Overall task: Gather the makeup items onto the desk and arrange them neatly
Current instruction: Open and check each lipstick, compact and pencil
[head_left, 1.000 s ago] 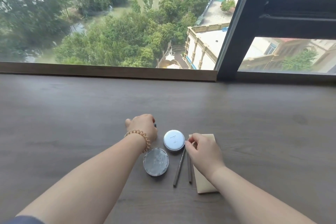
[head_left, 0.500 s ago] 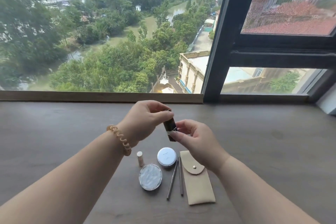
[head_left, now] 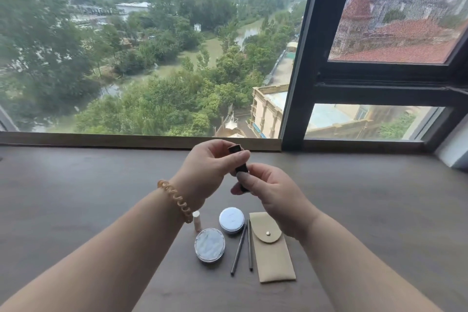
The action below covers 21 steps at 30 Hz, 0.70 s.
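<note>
A dark lipstick tube point(head_left: 240, 167) is held up above the desk by both hands. My left hand point(head_left: 207, 170) pinches its upper end and my right hand point(head_left: 271, 190) grips its lower end. On the dark wooden desk point(head_left: 76, 197) below lie a small beige tube point(head_left: 196, 221), a round marbled compact point(head_left: 209, 245), a pale blue round compact point(head_left: 231, 218), two thin grey pencils point(head_left: 243, 248) side by side, and a beige snap pouch point(head_left: 271, 248) to their right.
A wooden sill point(head_left: 126, 140) and a large window run along the desk's far edge, with a dark window frame point(head_left: 301, 58) at the right. A coiled hair tie point(head_left: 177, 200) sits on my left wrist.
Both hands rose from the desk with the lipstick tube, left from beside the compacts, right from the pencils. The beige tube and the pouch's flap came into sight. The camera tilted up.
</note>
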Tool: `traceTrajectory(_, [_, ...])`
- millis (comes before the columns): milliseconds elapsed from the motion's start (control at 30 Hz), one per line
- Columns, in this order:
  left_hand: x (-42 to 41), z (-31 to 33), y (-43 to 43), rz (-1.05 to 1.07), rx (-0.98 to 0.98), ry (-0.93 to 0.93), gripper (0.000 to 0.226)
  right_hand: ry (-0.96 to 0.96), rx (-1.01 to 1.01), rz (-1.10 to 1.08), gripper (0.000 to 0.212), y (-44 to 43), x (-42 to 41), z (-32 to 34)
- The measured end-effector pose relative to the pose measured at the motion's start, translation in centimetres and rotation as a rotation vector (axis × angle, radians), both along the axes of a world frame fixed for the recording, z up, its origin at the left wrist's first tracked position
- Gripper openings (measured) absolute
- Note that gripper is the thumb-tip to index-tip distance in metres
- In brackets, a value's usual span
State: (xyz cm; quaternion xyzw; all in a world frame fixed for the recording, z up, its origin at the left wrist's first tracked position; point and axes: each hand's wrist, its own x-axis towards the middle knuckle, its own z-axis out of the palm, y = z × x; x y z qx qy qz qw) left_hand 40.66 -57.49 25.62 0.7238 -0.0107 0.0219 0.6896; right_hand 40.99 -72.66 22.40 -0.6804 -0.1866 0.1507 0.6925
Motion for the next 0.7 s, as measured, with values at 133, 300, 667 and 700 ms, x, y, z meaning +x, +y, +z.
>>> traceTrajectory(133, [-0.9, 0.0, -0.3, 0.078, -0.002, -0.026, 0.020, -0.069, -0.022, -0.030, 0.025, 0.4, -0.6, -0.4])
traceTrajectory(300, [-2.5, 0.2, -0.7, 0.153, -0.041, -0.064, 0.012, -0.120, -0.028, -0.020, 0.029, 1.1, -1.2, 0.2])
traceTrajectory(667, [-0.8, 3.2, 10.0, 0.488, -0.263, 0.007, 0.013, 0.132, -0.014, -0.108, 0.012, -2.2, -2.0, -4.3])
traceTrajectory(700, [-1.0, 2.5, 9.0, 0.433, -0.294, 0.033, 0.010, 0.123, -0.013, -0.093, 0.013, -1.7, -1.9, -4.2])
